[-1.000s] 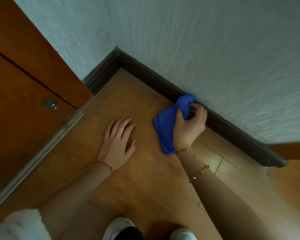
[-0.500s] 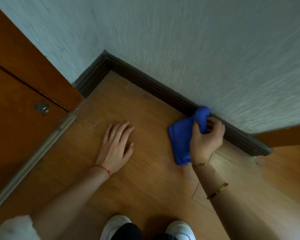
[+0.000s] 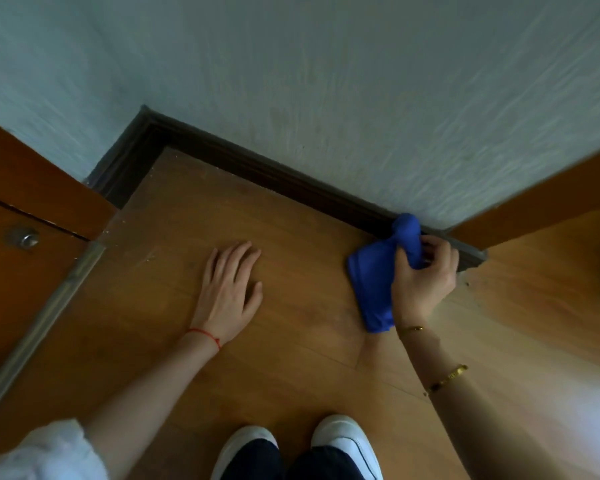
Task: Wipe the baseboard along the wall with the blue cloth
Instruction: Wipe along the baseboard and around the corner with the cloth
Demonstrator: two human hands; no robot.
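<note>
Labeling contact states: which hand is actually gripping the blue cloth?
The right hand: its fingers curl round the bunched blue cloth against the dark baseboard. The left hand lies flat on the wooden floor, holding nothing.

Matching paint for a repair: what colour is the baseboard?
Dark brown, almost black; the baseboard shows best in the head view.

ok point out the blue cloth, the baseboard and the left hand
blue cloth (image 3: 371,285), head view, flat lower part
baseboard (image 3: 257,168), head view, dark face along the wall
left hand (image 3: 227,292), head view, back of the hand
</note>
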